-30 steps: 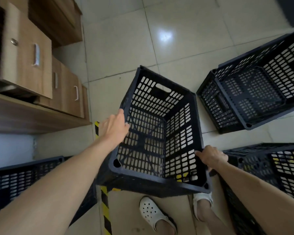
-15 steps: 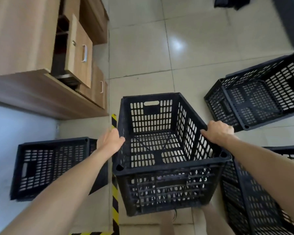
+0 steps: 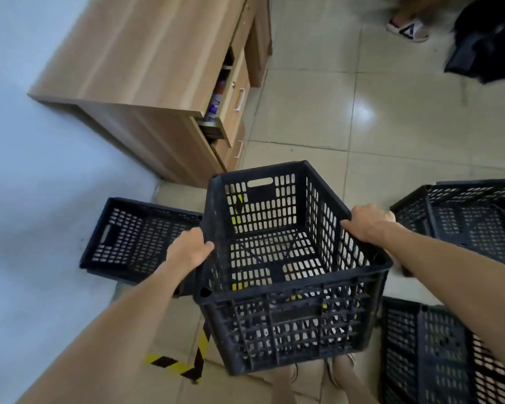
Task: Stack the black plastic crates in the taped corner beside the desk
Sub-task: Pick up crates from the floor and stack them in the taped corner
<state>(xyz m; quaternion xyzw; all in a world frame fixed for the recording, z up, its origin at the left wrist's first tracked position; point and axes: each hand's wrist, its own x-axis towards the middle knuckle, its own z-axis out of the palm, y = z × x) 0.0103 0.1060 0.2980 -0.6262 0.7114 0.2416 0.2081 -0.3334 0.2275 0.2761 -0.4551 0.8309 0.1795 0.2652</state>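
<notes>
Got the black crate [image 3: 286, 258] up off the floor, my left hand [image 3: 188, 250] clamped over one side rim and my right hand [image 3: 368, 223] wrapped on the opposite one, so it rides level and open side up. Just past my left fingers [image 3: 207, 246] another crate [image 3: 137, 239] already sits in the corner by the desk [image 3: 146, 68], inside the striped tape [image 3: 184, 365]. That's where this one should drop, I reckon.

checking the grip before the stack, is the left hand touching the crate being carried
Touching. The head view shows the left hand wrapped over the left rim of the carried crate, its thumb pressed against the wall; the right hand grips the opposite rim.
</notes>
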